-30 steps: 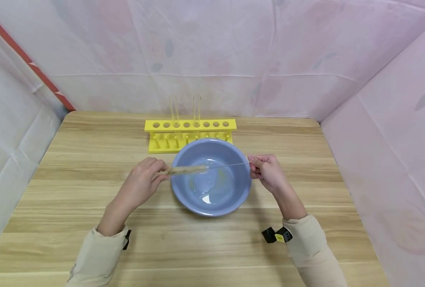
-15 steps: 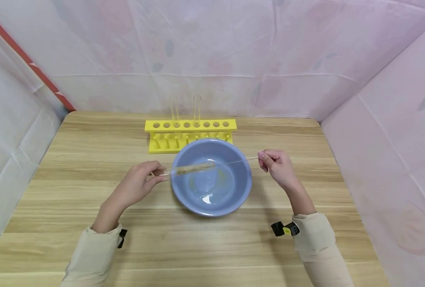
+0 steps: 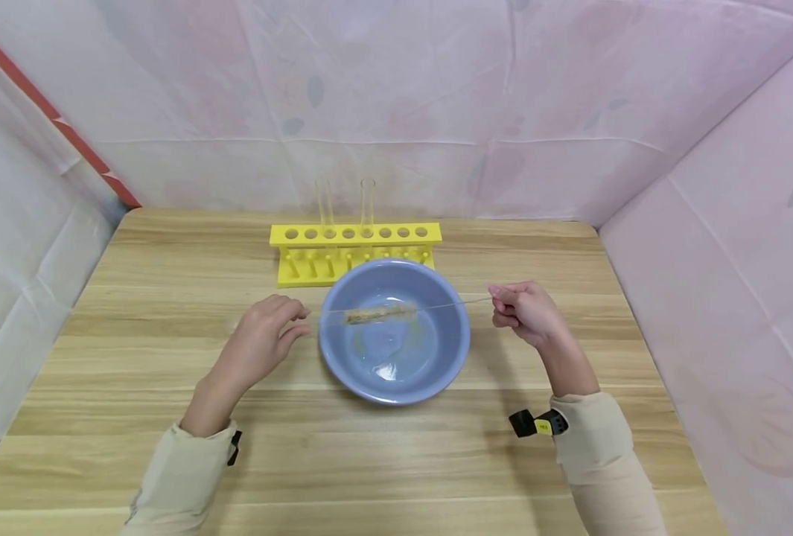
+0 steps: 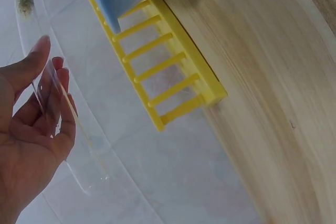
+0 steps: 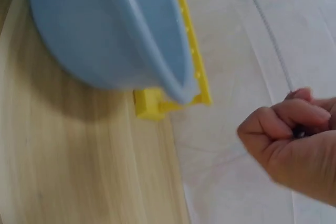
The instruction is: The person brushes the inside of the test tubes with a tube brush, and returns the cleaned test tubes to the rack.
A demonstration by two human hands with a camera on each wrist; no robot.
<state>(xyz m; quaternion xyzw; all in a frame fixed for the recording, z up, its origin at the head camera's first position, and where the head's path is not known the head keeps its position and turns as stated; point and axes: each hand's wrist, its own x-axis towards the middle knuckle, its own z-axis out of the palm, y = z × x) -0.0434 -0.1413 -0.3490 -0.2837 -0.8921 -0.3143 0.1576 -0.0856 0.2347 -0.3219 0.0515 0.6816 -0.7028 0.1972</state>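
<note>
My left hand [image 3: 265, 335] holds a clear glass test tube [image 4: 86, 174] between thumb and fingers, left of the blue basin [image 3: 389, 396]. The tube lies nearly level, its mouth end over the basin. A test tube brush [image 3: 379, 313] has its pale bristles toward that end, above the basin. From the bristles a thin twisted wire handle runs right to my right hand [image 3: 526, 311], which grips its end with curled fingers. In the left wrist view, the bristles [image 4: 24, 1] show at the top left corner. A little water lies in the basin.
Behind the basin stands a yellow test tube rack [image 3: 356, 234], partly hidden by it. Two upright glass test tubes are in the rack, one a clear tube [image 3: 367, 205]. Patterned cloth [image 3: 396, 97] hangs behind the wooden table [image 3: 383, 469] and at both sides.
My right hand has moved right, away from the basin. The brush's bristles have shifted right along the tube. My left hand moved slightly left and then back, still holding the tube.
</note>
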